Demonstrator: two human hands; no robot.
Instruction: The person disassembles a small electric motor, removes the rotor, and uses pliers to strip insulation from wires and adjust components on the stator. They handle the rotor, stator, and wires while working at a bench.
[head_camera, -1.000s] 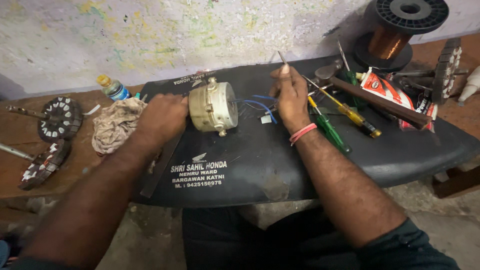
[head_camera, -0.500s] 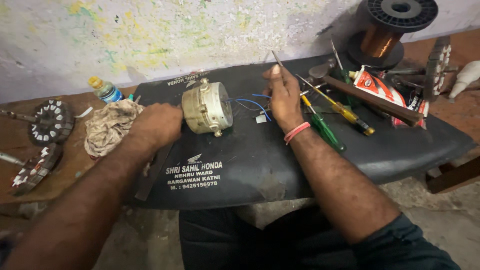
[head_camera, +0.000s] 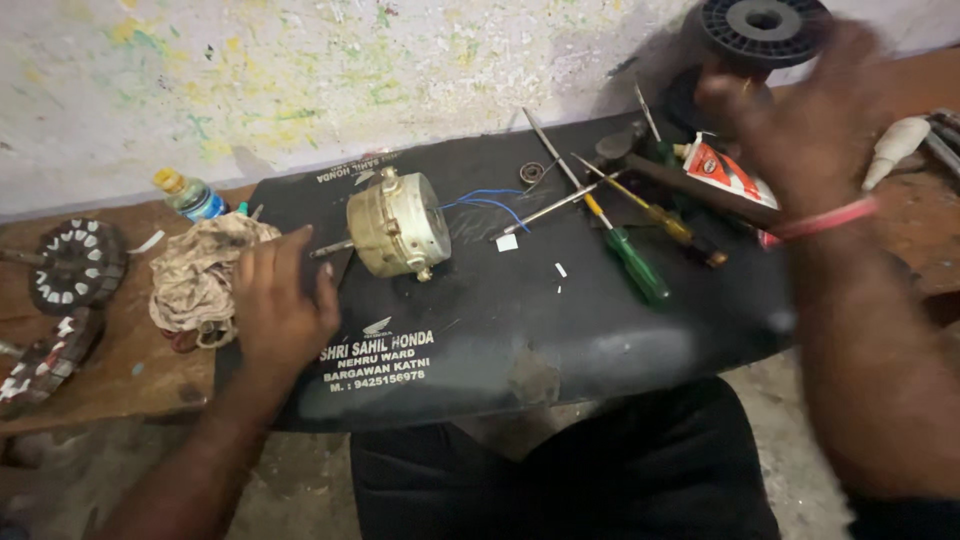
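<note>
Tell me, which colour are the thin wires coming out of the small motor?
Blue wires, head view.

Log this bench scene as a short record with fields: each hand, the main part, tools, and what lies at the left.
left hand: rests on the black seat, beside the motor's shaft, holding nothing visible
right hand: raised and blurred near the spool; grip cannot be told
motor: lies on its side on the seat, blue wires trailing right
tools: green screwdriver, yellow screwdriver, glue tube
left side: rag, small bottle, two stators on the wooden bench
</note>
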